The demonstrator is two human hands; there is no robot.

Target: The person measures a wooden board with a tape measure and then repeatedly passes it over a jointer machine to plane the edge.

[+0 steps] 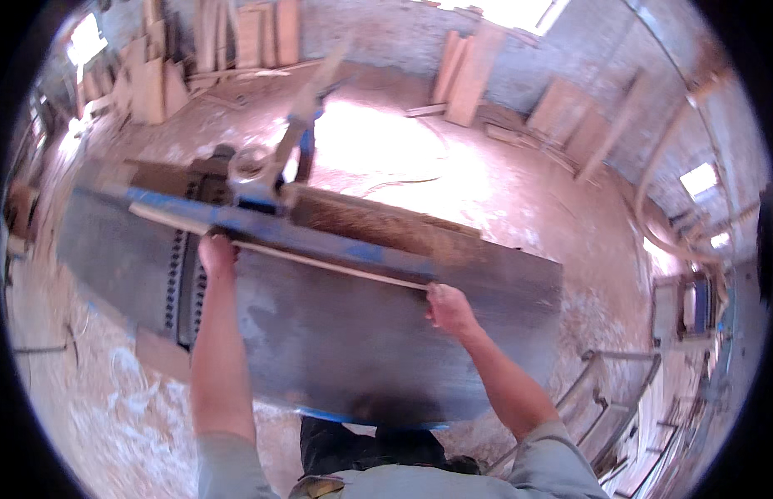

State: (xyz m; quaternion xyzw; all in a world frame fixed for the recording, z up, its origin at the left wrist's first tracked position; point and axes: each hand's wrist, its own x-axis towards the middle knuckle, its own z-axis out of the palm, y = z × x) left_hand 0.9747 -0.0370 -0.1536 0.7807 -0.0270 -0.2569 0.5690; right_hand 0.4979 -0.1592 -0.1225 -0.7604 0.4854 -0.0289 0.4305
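A long, thin wooden strip (328,265) lies along the blue-grey fence (320,239) of a jointer, a planing machine with a flat metal table (345,333). My left hand (217,254) is closed over the strip left of its middle, beside the cutter gap with its rows of holes (175,279). At the strip's right end, my right hand (451,308) grips it with curled fingers. The strip's left end reaches past the gap, onto the far-left part of the table. My fingertips are partly hidden and slightly blurred.
Behind the fence lies a rough wooden beam (378,218), next to an upright bracket (299,137). Boards (478,75) lean against the back wall. A metal frame (623,399) stands at the lower right. Wood shavings (133,391) litter the floor.
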